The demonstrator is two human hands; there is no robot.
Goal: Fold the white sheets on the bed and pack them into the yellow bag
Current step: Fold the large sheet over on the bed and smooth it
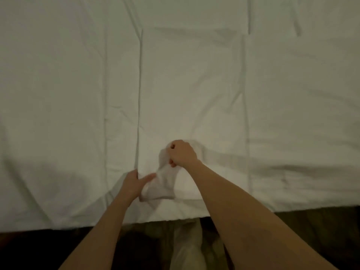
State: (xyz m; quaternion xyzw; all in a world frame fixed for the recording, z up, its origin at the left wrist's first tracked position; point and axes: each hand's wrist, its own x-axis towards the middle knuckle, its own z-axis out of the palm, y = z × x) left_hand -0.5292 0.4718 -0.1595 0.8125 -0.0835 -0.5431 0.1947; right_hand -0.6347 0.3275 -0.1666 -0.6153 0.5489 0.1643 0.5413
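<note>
A white sheet (191, 84) lies spread as a long folded panel on the bed (48, 94), its straight left edge running from the far side toward the person. The right hand (181, 152) is clenched around a bunch of the sheet's near end, lifting it slightly off the bed. The left hand (134, 183) grips the sheet's near left corner, fingers tucked under the edge and thumb lying on top. The raised cloth between the two hands hangs as a loose, gathered flap. The yellow bag is not in view.

Judgement: the folding step is in hand, at the start of a fold from the near end. The next move appears to call for carrying the gathered end away toward the far edge, keeping both corners level so the layers align.
</note>
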